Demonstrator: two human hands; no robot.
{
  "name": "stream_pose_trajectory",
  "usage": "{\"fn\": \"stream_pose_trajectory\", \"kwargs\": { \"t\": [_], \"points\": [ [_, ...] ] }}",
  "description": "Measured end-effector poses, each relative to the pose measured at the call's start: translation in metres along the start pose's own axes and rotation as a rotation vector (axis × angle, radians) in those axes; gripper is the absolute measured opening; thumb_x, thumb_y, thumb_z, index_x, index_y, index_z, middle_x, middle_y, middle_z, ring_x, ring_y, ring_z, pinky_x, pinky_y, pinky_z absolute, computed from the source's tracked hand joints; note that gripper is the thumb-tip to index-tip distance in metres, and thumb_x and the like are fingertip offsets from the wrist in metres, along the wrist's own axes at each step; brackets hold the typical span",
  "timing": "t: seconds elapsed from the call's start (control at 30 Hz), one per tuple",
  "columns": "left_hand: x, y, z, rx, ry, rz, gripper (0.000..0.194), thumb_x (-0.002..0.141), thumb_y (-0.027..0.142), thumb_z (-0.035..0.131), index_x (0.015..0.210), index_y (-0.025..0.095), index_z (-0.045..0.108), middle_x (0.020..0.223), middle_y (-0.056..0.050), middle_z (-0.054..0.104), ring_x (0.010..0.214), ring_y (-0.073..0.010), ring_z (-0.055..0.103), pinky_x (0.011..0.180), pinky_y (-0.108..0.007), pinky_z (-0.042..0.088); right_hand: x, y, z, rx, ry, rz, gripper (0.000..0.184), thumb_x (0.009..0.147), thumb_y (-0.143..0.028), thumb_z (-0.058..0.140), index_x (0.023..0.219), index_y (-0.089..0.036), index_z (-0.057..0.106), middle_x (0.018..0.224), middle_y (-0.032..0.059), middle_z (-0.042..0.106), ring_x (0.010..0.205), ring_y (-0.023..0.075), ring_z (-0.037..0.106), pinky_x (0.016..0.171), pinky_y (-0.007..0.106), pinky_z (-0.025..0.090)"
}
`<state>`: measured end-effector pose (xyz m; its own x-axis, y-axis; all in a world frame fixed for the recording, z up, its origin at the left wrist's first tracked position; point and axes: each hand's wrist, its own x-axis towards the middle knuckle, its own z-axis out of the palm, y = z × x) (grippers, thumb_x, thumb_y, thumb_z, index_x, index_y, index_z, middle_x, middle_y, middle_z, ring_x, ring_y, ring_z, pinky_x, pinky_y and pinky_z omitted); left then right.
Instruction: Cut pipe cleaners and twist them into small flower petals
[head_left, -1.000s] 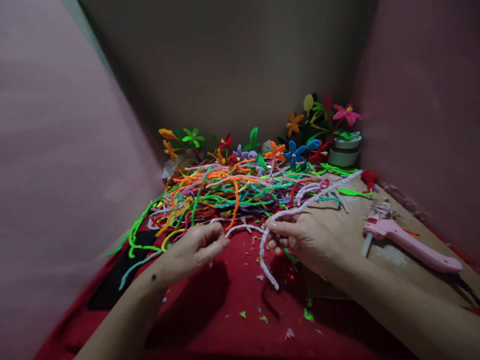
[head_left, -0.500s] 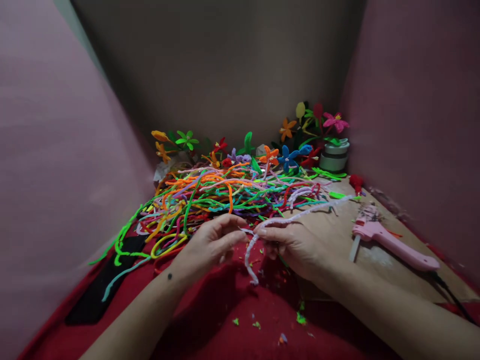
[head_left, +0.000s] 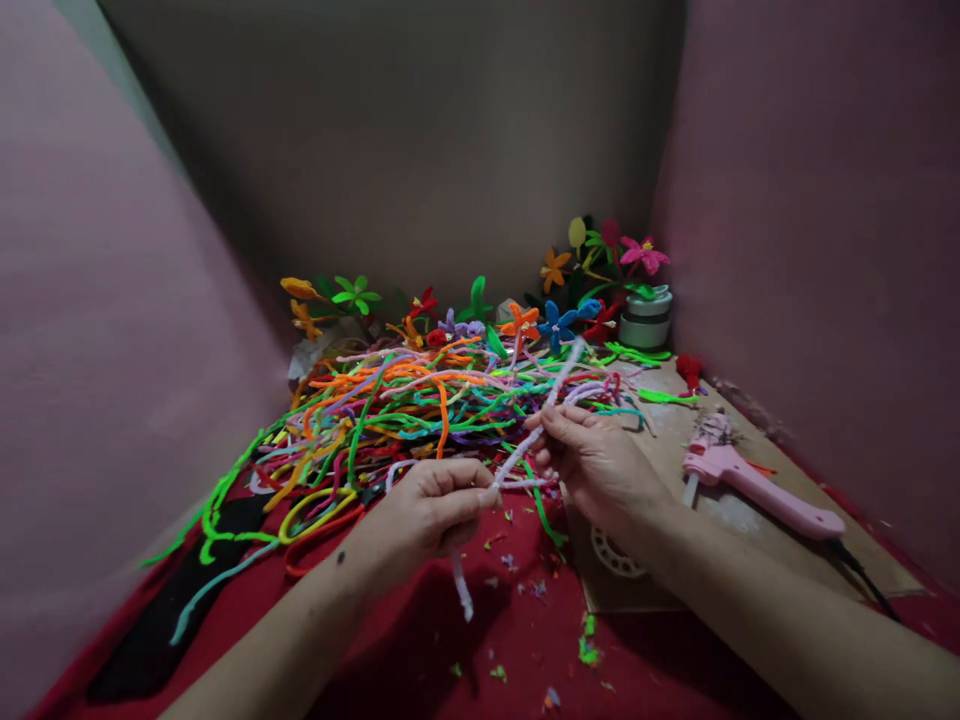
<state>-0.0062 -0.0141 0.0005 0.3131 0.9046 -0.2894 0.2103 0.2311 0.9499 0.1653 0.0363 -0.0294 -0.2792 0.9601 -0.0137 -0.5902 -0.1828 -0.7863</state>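
Observation:
My left hand (head_left: 442, 508) pinches a pale lilac pipe cleaner (head_left: 519, 457) between thumb and fingertips. My right hand (head_left: 600, 465) grips the same pipe cleaner farther up, its fingers closed around it. Between the hands the strand runs slantwise, and its upper end rises past my right fingers towards the pile. A pale end hangs below my left hand, and another pale length lies level behind the fingertips. How these lengths join is hidden by my left fingers. Just beyond my hands spreads a heap of colourful pipe cleaners (head_left: 420, 400).
Right of my hands, a pink glue gun (head_left: 765, 490) lies on a brown board (head_left: 652, 590). Fuzzy flowers (head_left: 556, 325) and a pale pot (head_left: 645, 322) stand at the back. Yellow-and-orange-handled scissors (head_left: 319, 515) lie left. Fuzz scraps (head_left: 589, 645) dot the red cloth (head_left: 420, 650).
My right hand has moved up and away from my left, now holding the pipe cleaner slanted upward. My left hand has shifted slightly down and closed on it. The view has turned slightly right.

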Motion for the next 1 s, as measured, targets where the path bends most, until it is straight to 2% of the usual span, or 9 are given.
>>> {"fn": "stream_pose_trajectory", "kwargs": {
  "t": [0.1,0.23,0.33,0.4,0.47,0.6,0.73,0.87,1.0],
  "points": [
    [-0.002,-0.005,-0.007,-0.056,-0.077,-0.036,0.016,0.073,0.029,0.059,0.069,0.013,0.056,0.046,0.006,0.038,0.037,-0.0031,0.025,0.038,-0.020,0.013,0.004,-0.005,-0.002,0.021,0.066,-0.055,0.017,0.061,-0.028,0.072,0.065,-0.013,0.064,0.053,-0.0014,0.055,0.045,0.0069,0.048,0.044,0.019,0.036],
    [-0.006,-0.005,-0.014,0.015,-0.212,-0.107,0.020,0.077,0.034,0.055,0.073,0.014,0.057,0.041,0.005,0.044,0.033,-0.0038,0.025,0.038,-0.020,0.012,0.005,-0.005,-0.001,0.097,0.080,-0.004,0.017,0.059,-0.024,0.073,0.066,-0.013,0.062,0.054,-0.0024,0.055,0.044,0.0066,0.048,0.042,0.019,0.035],
    [-0.004,0.001,-0.012,0.078,-0.182,-0.052,0.023,0.076,0.036,0.058,0.081,0.014,0.059,0.057,0.000,0.058,0.040,-0.0040,0.032,0.041,-0.019,0.018,0.002,-0.001,0.001,0.120,0.033,0.029,0.017,0.061,-0.024,0.073,0.069,-0.014,0.062,0.054,-0.0025,0.056,0.044,0.0074,0.050,0.041,0.019,0.035],
    [0.000,0.004,-0.007,0.026,-0.125,0.014,0.025,0.076,0.037,0.058,0.088,0.015,0.059,0.066,-0.002,0.062,0.043,-0.0037,0.031,0.043,-0.018,0.018,-0.001,0.002,0.003,0.122,-0.001,0.044,0.017,0.062,-0.025,0.073,0.069,-0.014,0.062,0.056,-0.0019,0.058,0.045,0.0077,0.052,0.043,0.019,0.038],
    [0.006,0.004,0.001,-0.083,-0.113,0.048,0.028,0.077,0.040,0.056,0.089,0.015,0.058,0.066,-0.003,0.062,0.042,-0.0035,0.030,0.042,-0.018,0.017,-0.004,0.005,0.005,0.107,-0.042,0.061,0.017,0.063,-0.025,0.072,0.070,-0.014,0.063,0.056,-0.0009,0.059,0.046,0.0081,0.053,0.045,0.019,0.039],
    [0.012,0.000,0.014,-0.204,-0.123,0.003,0.024,0.077,0.038,0.056,0.076,0.014,0.056,0.050,0.002,0.053,0.037,-0.0034,0.031,0.039,-0.018,0.016,-0.005,0.006,0.006,0.073,-0.090,0.068,0.017,0.067,-0.026,0.070,0.075,-0.013,0.064,0.057,-0.0002,0.059,0.048,0.0076,0.053,0.044,0.018,0.037],
    [0.009,0.000,0.015,-0.087,0.010,0.032,0.027,0.076,0.038,0.058,0.066,0.014,0.053,0.041,0.008,0.035,0.036,-0.0022,0.024,0.038,-0.018,0.013,-0.003,0.002,0.003,0.079,-0.049,0.055,0.018,0.064,-0.025,0.072,0.074,-0.013,0.063,0.061,-0.0021,0.057,0.047,0.0059,0.049,0.043,0.018,0.035],
    [0.004,0.001,0.014,0.011,0.058,0.037,0.031,0.077,0.043,0.054,0.069,0.014,0.055,0.039,0.009,0.027,0.036,-0.0036,0.019,0.037,-0.018,0.013,-0.003,-0.002,0.003,0.099,-0.015,0.049,0.018,0.062,-0.022,0.073,0.069,-0.014,0.059,0.058,-0.0036,0.055,0.046,0.0060,0.048,0.043,0.019,0.036],
    [-0.002,0.002,0.018,0.035,0.000,0.002,0.030,0.077,0.045,0.053,0.076,0.015,0.056,0.042,0.010,0.026,0.037,-0.0037,0.019,0.036,-0.017,0.014,-0.002,-0.002,0.005,0.170,-0.007,0.061,0.020,0.059,-0.020,0.075,0.066,-0.015,0.057,0.056,-0.0032,0.056,0.046,0.0066,0.050,0.046,0.019,0.039]
  ]
}}
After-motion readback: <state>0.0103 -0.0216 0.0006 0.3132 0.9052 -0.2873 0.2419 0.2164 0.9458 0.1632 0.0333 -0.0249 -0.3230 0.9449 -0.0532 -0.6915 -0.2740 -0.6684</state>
